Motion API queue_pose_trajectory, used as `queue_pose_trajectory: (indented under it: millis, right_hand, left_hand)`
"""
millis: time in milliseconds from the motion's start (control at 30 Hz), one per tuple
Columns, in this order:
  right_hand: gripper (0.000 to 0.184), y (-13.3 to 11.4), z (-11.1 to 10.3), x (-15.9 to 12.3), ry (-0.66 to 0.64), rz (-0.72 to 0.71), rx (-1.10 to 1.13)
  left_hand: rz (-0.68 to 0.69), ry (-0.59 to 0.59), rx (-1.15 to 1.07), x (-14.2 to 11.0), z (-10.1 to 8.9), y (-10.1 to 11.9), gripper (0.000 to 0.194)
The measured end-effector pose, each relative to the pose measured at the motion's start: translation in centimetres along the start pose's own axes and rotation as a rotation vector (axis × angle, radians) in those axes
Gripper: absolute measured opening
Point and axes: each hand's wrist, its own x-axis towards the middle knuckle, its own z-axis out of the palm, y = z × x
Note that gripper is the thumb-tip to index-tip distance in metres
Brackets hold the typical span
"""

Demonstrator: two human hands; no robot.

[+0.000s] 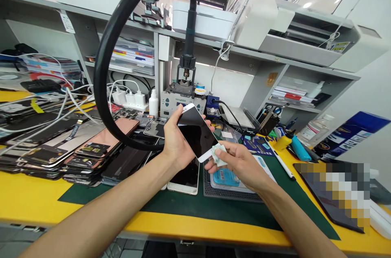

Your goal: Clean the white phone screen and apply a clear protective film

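My left hand [176, 142] is closed around a smartphone [197, 131] with a white frame and a dark screen, held tilted above the bench. Between the thumb and fingers of my right hand [236, 160] is a small pale green and white piece [219, 155], like a folded wipe or packet. It touches the phone's lower white end. Below my hands another white-edged phone [185, 182] lies on the green mat [210, 210]. Close by on its right, a blue and white package [226, 177] rests on a dark perforated tray [218, 195].
Stacked phone screens [94, 144] fill the left side under white cables. A thick black hose [102, 66] arches from the grey soldering station [171, 101] at the back. On the right stand a clear bottle [314, 130] and a blue spray can [351, 136], near a dark tablet [317, 193].
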Motion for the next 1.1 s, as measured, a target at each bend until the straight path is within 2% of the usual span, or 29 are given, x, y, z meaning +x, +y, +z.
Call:
queue_pose_trajectory:
  millis: [367,500,733,967,1100]
  right_hand:
    - [0.034,0.8,0.4,0.4,0.056,-0.003,0.020]
    - [0.037,1.4,1.2,0.5,0.121,-0.041,-0.039]
    - [0.039,2.4,2.6,0.4,0.223,-0.101,-0.116]
    - [0.034,1.7,1.7,0.6,0.188,-0.058,-0.136]
    - [0.032,0.8,1.0,0.4,0.170,-0.091,-0.179]
  left_hand:
    - [0.011,0.081,-0.027,-0.3,0.4,0.1,0.049]
    - [0.023,0.131,-0.046,-0.5,0.7,0.0,0.048]
    - [0.039,0.128,-0.060,-0.4,0.6,-0.2,0.046]
    - [-0.028,0.099,-0.068,0.0,0.2,-0.1,0.048]
    - [-0.058,0.099,-0.072,0.2,0.1,0.2,0.047]
